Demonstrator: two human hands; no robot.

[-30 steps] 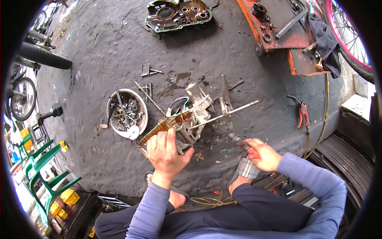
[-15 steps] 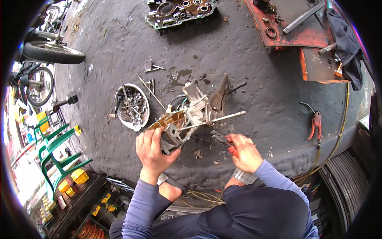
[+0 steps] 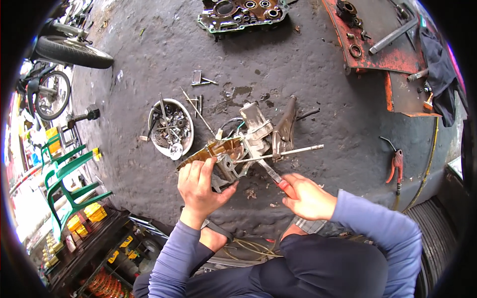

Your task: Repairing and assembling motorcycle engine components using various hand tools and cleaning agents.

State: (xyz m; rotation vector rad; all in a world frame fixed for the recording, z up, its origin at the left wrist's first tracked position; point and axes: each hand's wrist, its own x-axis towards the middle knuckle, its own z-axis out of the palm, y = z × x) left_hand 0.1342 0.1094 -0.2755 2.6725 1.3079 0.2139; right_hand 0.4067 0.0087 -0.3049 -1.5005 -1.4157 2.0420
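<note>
At the near centre: left hand, fingers and thumb clasped over an engine casing; right hand, closed around a red-handled tool, its tip apparently against the casing, though contact is hard to confirm. Possible fault: tip skidding off greasy metal, should the left hand's hold slacken. Farther: white bowl of small parts, left; second casing, far; red metal sheet, far right. Surface: dark, uneven floor. Room: green chairs and motorcycle tyre, left.
</note>
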